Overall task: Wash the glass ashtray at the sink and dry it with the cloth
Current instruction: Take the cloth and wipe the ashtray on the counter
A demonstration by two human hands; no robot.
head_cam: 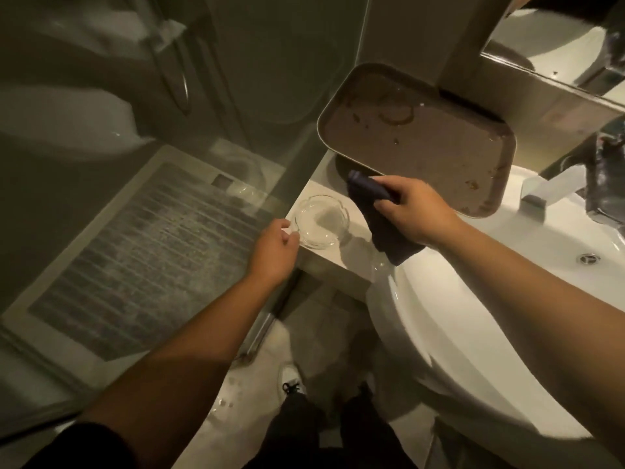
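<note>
Centre frame, on the counter (341,262) corner left of the sink (507,299): the ashtray (320,221), clear glass, upright, sitting at the ledge's left edge. Left hand (274,252) is at its near-left rim, thumb & fingers curled in, tips touching or nearly touching the glass; can't tell if it actually has a grip. Right hand (414,211), centre-right, is closed around a dark blue cloth (382,225); one end sticks out up-left past the fingers, the rest hangs down below the hand over the counter/sink edge. Cloth is just right of the ashtray, not touching it as far as I can see. Above both hands, a brown tray (422,137) w/ stains & ring marks rests on the counter, tilted, near edge right by the cloth. Faucet (554,187) at right edge, drain (589,258) further right. Lower centre: a shoe (291,380) on the floor. Left half is a glass shower screen (135,164).
</note>
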